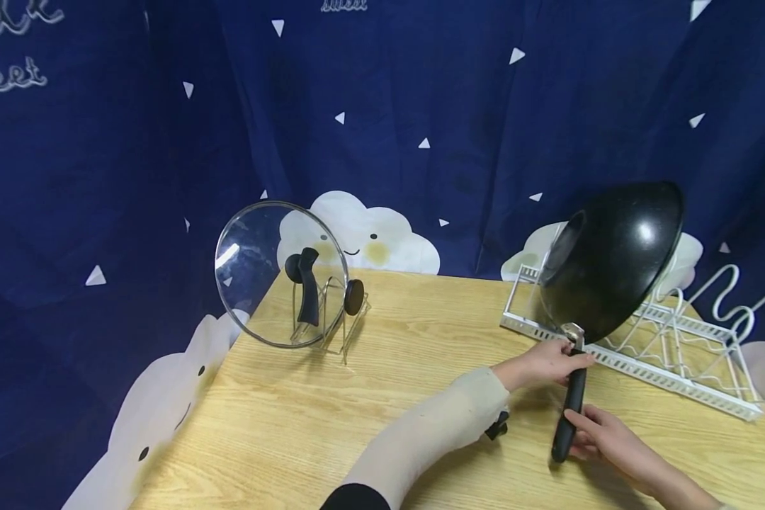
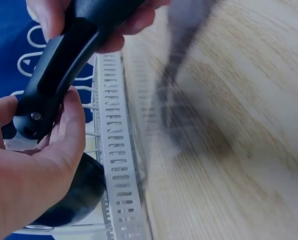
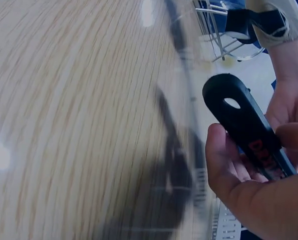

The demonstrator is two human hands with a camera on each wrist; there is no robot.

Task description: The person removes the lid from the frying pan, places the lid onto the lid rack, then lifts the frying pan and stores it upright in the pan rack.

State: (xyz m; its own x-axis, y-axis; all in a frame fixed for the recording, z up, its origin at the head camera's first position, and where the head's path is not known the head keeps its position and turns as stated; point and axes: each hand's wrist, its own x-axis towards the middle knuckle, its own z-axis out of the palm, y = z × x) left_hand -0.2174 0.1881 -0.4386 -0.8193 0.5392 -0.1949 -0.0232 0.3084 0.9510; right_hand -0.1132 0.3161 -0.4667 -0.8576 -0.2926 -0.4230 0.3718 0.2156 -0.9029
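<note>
Now | one wok (image 1: 612,258), both grips on its handle (image 1: 570,407): left hand (image 1: 545,363), right hand (image 1: 602,435) | one lid (image 1: 280,275) | two racks

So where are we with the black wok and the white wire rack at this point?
Already racked: the round glass lid stands upright in its small wire holder. In hand: both hands, left hand and right hand, grip the black wok by its handle, tilted over the white wire rack. Left: whether it sits in a slot is unclear.
</note>
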